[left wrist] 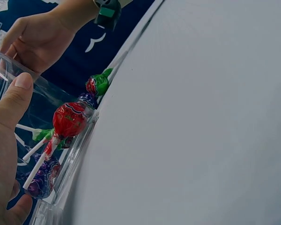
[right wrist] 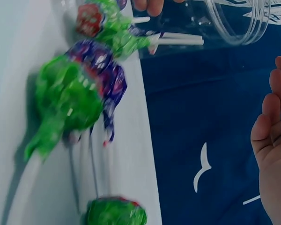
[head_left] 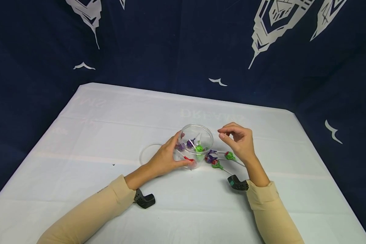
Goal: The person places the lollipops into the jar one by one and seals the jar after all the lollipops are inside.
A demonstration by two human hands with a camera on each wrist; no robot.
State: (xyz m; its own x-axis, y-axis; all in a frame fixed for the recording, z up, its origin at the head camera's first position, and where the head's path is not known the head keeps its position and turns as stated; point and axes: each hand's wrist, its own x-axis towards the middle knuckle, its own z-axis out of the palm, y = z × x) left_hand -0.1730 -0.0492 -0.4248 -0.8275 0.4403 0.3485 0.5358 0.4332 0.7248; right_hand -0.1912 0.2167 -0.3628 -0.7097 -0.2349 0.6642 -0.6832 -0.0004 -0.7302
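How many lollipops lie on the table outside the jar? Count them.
3: a purple lollipop beside the clear jar, a green lollipop below the right hand, a green-red lollipop nearer the person. Overlaps may hide more.

A clear round lid (head_left: 148,153) is lying on the white tablecloth (head_left: 109,115). A dark blue curtain (head_left: 170,44) is hanging behind.

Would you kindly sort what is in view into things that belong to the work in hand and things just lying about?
In the work:
- clear round plastic jar, gripped by the left hand, with wrapped lollipops inside
- loose wrapped lollipops on the table
- right hand, holding nothing

Lying about:
- clear round lid
- white tablecloth
- dark blue patterned backdrop
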